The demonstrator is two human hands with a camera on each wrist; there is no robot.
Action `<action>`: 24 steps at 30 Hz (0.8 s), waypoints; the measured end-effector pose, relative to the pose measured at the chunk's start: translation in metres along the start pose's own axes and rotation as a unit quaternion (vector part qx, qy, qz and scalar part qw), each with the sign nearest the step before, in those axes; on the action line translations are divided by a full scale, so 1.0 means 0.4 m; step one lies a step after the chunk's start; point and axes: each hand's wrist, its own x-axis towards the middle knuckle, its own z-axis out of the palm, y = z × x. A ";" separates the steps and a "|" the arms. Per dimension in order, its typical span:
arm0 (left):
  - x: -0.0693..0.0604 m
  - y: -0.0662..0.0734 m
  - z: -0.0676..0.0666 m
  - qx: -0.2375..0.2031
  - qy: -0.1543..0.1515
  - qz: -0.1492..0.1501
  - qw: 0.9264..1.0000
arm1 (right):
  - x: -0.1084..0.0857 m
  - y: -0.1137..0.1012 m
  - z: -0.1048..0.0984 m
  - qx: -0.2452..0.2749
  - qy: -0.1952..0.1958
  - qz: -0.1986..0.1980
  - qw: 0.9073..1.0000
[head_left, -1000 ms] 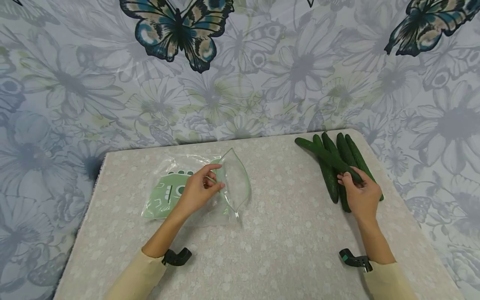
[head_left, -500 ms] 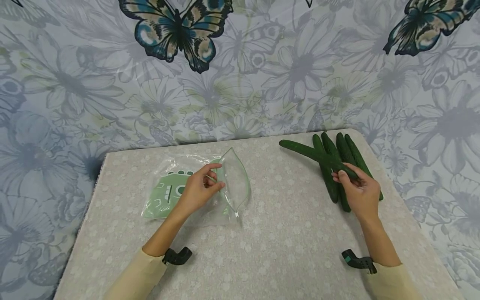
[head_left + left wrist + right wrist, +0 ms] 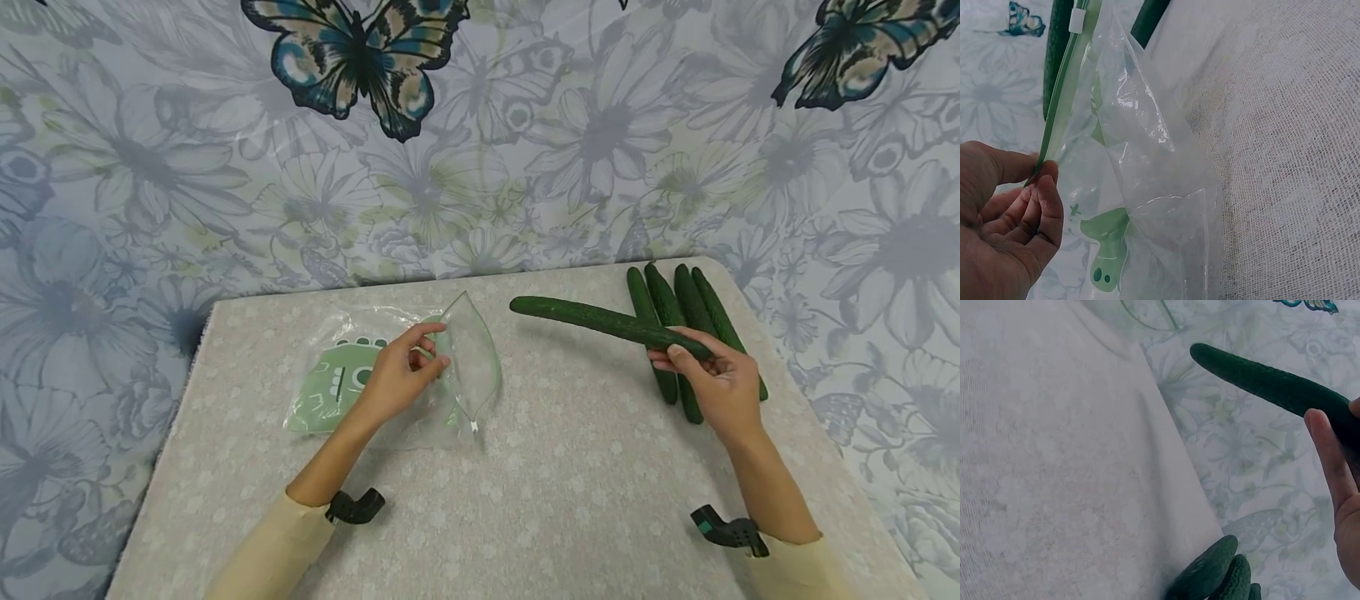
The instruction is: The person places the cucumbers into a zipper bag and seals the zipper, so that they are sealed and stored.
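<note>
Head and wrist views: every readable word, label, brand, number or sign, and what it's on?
No readable words, brands or numbers.
"x"-like green mark: on the clear bag, left wrist view; likely decoration.
Right wrist camera, green patch: too small to tell if lettered.

No text or numbers can be read.

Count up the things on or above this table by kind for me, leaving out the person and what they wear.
Cucumbers: 5 (1 in the right hand, 4 on the table)
Zip bag: 1 (pinched by the left hand)
Total: 6
</note>
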 end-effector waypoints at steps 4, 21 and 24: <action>0.008 0.000 -0.004 -0.002 0.005 0.006 1.000 | 0.009 -0.009 0.013 -0.027 -0.033 0.014 0.999; 0.005 0.018 0.012 -0.016 -0.003 0.013 1.000 | -0.012 0.034 0.104 -0.058 -0.138 0.075 0.986; 0.008 0.025 0.010 -0.017 0.002 0.016 1.000 | -0.008 0.048 0.122 -0.047 -0.153 0.069 0.985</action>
